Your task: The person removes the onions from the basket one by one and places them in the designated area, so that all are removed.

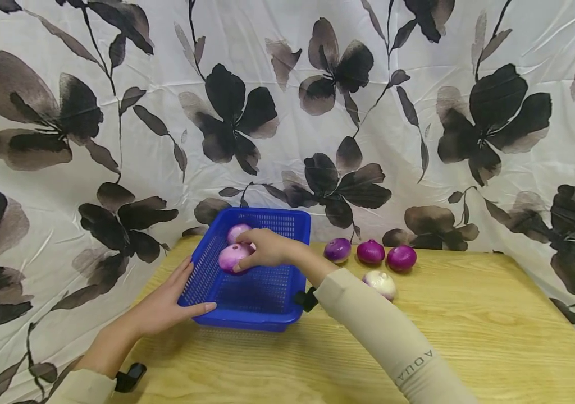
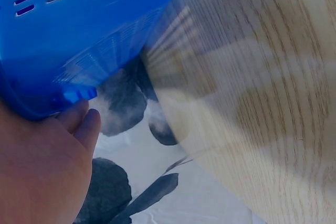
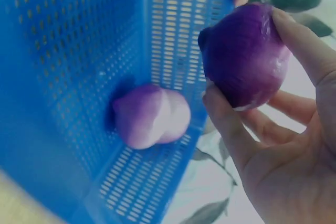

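My right hand (image 1: 267, 247) grips a purple onion (image 3: 247, 56) between thumb and fingers, raised inside the blue plastic basket (image 1: 247, 321). Another onion (image 1: 237, 232), purple with a pale part, lies at the basket's far left; in the right wrist view this onion (image 3: 144, 116) rests against the slotted walls. My left hand (image 1: 166, 303) rests at the basket's near left corner, its thumb stretched over the front rim and its fairly straight fingers along the left side. In the left wrist view the fingertips (image 2: 89, 127) touch the basket just below its rim.
Right of the basket, three purple onions stand in a row: one beside the basket (image 1: 337, 250), a middle one (image 1: 370, 252) and a right one (image 1: 401, 258). A whitish onion (image 1: 380, 284) lies nearer. A flowered cloth (image 1: 287, 140) hangs behind the wooden table (image 1: 469, 325).
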The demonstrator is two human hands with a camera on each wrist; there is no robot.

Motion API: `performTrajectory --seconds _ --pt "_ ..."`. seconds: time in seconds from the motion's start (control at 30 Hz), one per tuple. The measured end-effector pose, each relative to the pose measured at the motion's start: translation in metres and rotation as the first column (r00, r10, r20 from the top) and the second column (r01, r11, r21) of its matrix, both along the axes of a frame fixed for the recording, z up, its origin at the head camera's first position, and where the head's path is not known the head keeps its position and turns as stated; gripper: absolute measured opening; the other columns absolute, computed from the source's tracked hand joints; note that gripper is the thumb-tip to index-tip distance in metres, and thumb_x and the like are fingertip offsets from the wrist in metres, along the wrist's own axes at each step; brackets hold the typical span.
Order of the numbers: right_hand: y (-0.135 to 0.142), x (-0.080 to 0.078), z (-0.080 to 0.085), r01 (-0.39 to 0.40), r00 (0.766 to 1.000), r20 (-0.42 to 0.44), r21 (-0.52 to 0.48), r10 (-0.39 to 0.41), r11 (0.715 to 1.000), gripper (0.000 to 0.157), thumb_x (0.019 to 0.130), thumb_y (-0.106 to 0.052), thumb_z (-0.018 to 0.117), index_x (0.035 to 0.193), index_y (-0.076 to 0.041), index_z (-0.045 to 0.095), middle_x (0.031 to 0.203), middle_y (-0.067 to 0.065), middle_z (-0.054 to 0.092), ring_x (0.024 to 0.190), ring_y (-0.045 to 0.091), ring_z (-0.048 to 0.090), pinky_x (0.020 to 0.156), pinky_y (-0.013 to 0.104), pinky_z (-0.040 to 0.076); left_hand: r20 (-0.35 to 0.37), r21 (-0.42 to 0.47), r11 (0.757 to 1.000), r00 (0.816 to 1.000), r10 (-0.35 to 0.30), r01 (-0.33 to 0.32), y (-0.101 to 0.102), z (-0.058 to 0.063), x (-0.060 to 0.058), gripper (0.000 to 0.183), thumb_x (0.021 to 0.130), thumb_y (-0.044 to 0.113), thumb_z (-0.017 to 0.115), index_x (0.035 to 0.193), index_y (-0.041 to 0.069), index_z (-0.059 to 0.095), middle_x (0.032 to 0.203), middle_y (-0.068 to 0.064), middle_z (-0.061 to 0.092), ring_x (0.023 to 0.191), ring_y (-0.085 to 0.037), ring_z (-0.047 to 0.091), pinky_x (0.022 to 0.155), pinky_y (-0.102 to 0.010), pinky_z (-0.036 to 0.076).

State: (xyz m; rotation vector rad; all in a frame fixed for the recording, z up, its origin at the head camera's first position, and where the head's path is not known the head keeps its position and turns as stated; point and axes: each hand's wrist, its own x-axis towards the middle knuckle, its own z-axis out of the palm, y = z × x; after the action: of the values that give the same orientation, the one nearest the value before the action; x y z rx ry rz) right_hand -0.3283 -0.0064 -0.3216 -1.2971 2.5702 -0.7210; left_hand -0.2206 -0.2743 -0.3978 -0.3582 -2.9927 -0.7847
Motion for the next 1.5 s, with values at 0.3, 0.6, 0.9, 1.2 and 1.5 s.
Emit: performTrajectory --seconds 0.3,0.6,0.9,1.2,1.5 --pt "0.041 0.019 0.003 0.036 0.995 -0.087 -0.109 -0.045 0.993 0.057 0.090 -0.033 0.080 0.135 -0.003 0.062 0.125 0.008 0.067 0.112 0.021 0.061 0.095 0.031 0.050 0.001 0.007 1.000 1.000 0.005 -0.006 -0.001 0.001 -0.001 0.121 0.086 0.065 0.072 0.162 -0.003 0.006 0.171 -0.020 0.002 0.150 -0.054 0.016 0.113 -0.073 0.023" --pt "0.087 0.031 -0.005 0.111 0.991 -0.053 -0.182 -0.123 0.977 0.061 0.089 -0.032 0.080 0.137 0.000 0.060 0.129 0.011 0.065 0.111 0.021 0.062 0.095 0.033 0.052 0.010 0.011 1.000 1.000 0.002 -0.002 -0.001 -0.002 0.000 0.121 0.086 0.064 0.072 0.162 -0.004 0.006 0.170 -0.021 0.003 0.150 -0.054 0.015 0.113 -0.074 0.023" --pt "0.119 0.034 -0.020 0.139 0.990 0.025 -0.242 -0.137 0.960 0.062 0.089 -0.029 0.081 0.137 0.004 0.059 0.125 0.014 0.067 0.101 0.027 0.070 0.088 0.036 0.058 0.005 0.005 1.000 1.000 0.006 -0.006 -0.001 -0.002 0.001 0.121 0.086 0.065 0.071 0.162 -0.005 0.007 0.170 -0.022 0.003 0.150 -0.054 0.015 0.112 -0.074 0.023" --pt "0.147 0.041 -0.019 0.140 0.990 0.005 -0.254 -0.143 0.957 0.055 0.089 -0.029 0.081 0.135 -0.004 0.063 0.115 0.005 0.069 0.101 0.021 0.067 0.090 0.041 0.057 -0.001 -0.001 1.000 1.000 0.002 -0.002 -0.001 -0.003 -0.005 0.121 0.087 0.067 0.069 0.163 -0.002 0.005 0.171 -0.020 0.002 0.151 -0.053 0.014 0.113 -0.074 0.023" --pt "0.180 0.046 -0.032 0.211 0.977 0.011 -0.219 -0.214 0.953 0.061 0.089 -0.028 0.081 0.137 0.003 0.059 0.128 0.016 0.065 0.108 0.030 0.067 0.095 0.050 0.055 -0.006 0.007 1.000 1.000 0.003 -0.003 -0.002 -0.005 -0.003 0.121 0.086 0.066 0.070 0.162 -0.003 0.007 0.171 -0.021 0.003 0.151 -0.053 0.015 0.113 -0.073 0.022"
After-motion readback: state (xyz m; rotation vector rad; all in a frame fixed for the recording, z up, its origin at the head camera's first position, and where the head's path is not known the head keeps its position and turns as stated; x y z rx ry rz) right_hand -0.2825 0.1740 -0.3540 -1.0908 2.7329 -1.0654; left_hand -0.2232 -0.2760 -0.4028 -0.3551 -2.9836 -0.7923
